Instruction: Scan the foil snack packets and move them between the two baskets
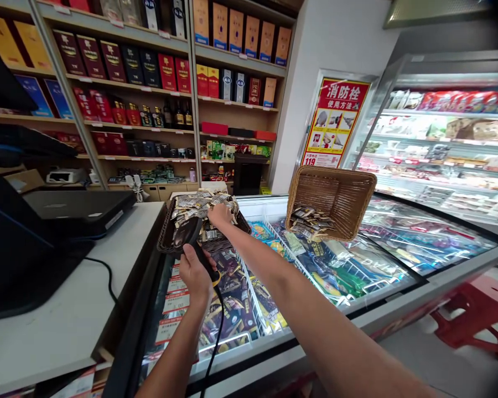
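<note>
My left hand [196,269] is wrapped around the handle of a black barcode scanner [188,232], its cord trailing down from the grip. The scanner head tilts up in front of a dark wicker basket [162,239] heaped with small silvery and brown packets [199,202]. Among those packets is my right hand [221,214], its fingers curled down on the heap; what they pinch, if anything, is hidden. To the right, a light brown wicker basket [348,202] lies tipped toward me, with similar packets [309,221] at its lower left.
Both baskets rest on a glass-topped freezer [311,265] of bagged goods. A white counter [66,265] with black equipment [74,213] stands at left. Shelves of boxed bottles [136,66] line the back. A red stool [477,309] and a lit refrigerated case [452,160] are right.
</note>
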Tool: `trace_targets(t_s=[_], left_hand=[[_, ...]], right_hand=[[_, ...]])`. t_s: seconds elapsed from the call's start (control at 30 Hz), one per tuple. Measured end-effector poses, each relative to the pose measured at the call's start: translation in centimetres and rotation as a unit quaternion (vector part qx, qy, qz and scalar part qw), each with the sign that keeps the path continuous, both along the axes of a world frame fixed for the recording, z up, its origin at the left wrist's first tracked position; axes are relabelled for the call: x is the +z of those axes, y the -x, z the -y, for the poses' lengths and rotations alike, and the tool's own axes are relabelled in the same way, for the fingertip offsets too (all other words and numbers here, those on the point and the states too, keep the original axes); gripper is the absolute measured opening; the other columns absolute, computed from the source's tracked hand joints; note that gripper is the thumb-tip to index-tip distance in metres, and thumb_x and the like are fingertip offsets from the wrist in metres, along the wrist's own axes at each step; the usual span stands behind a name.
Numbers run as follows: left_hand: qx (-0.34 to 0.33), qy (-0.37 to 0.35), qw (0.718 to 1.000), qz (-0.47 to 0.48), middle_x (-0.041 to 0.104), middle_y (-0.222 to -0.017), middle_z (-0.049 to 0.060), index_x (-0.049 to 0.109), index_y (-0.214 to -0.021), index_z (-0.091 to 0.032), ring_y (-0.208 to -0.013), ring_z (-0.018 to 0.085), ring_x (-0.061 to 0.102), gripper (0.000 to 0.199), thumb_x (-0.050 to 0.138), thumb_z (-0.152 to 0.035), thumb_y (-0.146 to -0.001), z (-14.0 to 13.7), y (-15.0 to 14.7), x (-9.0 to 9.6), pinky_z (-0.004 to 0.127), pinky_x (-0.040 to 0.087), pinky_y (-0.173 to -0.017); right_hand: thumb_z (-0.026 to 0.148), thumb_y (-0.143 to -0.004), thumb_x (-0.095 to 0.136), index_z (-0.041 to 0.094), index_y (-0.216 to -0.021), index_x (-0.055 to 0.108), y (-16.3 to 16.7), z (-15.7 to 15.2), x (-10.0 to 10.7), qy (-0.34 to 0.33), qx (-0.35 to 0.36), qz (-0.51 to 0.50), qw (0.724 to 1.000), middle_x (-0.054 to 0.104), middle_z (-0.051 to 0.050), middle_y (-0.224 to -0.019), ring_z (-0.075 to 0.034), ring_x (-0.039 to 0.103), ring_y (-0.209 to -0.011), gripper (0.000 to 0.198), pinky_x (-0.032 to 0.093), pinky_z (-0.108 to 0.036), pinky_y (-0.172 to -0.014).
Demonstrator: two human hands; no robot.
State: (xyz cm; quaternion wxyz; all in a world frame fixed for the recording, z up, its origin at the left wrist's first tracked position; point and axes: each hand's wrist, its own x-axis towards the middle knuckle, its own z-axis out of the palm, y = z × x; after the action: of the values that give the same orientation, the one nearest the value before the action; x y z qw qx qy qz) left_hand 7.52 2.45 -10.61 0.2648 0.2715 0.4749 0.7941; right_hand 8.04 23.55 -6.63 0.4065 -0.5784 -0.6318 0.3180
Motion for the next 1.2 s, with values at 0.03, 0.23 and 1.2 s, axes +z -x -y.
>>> trace_targets(t_s=[0.03,0.23,1.2], left_hand=[[-0.002,0.001,1.0,-0.002,0.059,-0.057,-0.005,0.059,-0.089,-0.023,-0.04,0.015,0.051,0.077,0.054,-0.099,-0.081,0.1,-0.2,0.0,0.027,0.039,-0.039],[-0.036,0.002,0.999,0.009,0.061,-0.06,-0.005,0.06,-0.091,-0.023,-0.04,0.013,0.051,0.079,0.058,-0.101,-0.077,0.2,-1.0,-0.1,0.026,0.039,-0.037],[-0.238,0.075,0.965,-0.078,0.065,-0.054,-0.001,0.061,-0.086,-0.022,-0.048,0.022,0.068,0.084,0.068,-0.103,-0.065,0.8,-3.6,0.3,0.027,0.042,-0.033]], right_hand=[[0.025,-0.088,0.079,0.023,-0.074,0.069,-0.2,0.0,-0.1,0.01,-0.003,-0.016,1.0,0.071,-0.015,-0.09,-0.04,0.07,-0.111,0.018,0.054,-0.054,-0.097],[0.027,-0.093,0.069,0.027,-0.077,0.055,-5.5,2.2,-1.8,-0.051,0.001,-0.137,0.989,0.06,-0.001,-0.076,-0.024,0.069,-0.081,0.022,0.058,-0.035,-0.075],[0.056,-0.071,0.094,0.023,-0.066,0.06,-26.4,6.4,-6.9,0.049,-0.04,-0.292,0.954,0.06,0.004,-0.059,-0.012,0.049,-0.055,0.048,0.037,-0.025,-0.05]])
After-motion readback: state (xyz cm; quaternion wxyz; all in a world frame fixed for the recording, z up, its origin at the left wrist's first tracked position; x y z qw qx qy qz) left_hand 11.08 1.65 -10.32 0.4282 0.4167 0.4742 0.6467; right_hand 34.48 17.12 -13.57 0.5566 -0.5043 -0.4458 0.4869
